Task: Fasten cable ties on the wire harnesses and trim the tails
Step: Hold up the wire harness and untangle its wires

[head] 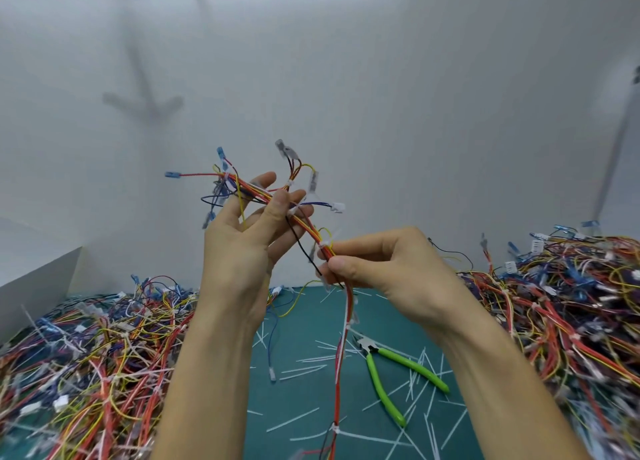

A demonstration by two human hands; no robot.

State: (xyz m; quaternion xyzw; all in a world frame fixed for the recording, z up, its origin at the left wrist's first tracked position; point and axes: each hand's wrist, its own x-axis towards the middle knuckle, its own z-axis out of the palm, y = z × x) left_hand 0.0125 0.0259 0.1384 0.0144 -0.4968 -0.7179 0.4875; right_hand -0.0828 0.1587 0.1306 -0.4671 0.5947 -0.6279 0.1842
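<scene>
So the wire harness (300, 222) is up in the air between both hands, well above the table (304, 324), with its long end hanging down to the mat. The left hand (242, 248) pinches the upper part between thumb and fingers, connectors fanning out above it. The right hand (384, 269) pinches the bundle just below a white cable tie (323, 244). The green cutters (391, 380) lie on the table below, nobody touching them, in a scatter of trimmed tails (303, 369).

What I'd worry about:

- A thin black wire (303, 248) bows out of the bundle between the two hands. If the next tie goes on without tucking it in, I'd guess it gets left outside.
- The hanging end runs down near the left pile (86, 355) of harnesses, with the right pile (571, 307) on the other side. One careless swing and it could snag and drag stuff along.
- Grabbing the cutters means letting go with one hand, so the bundle may slip or spread.
- Trimming flush right against those wires could nick the insulation.
</scene>
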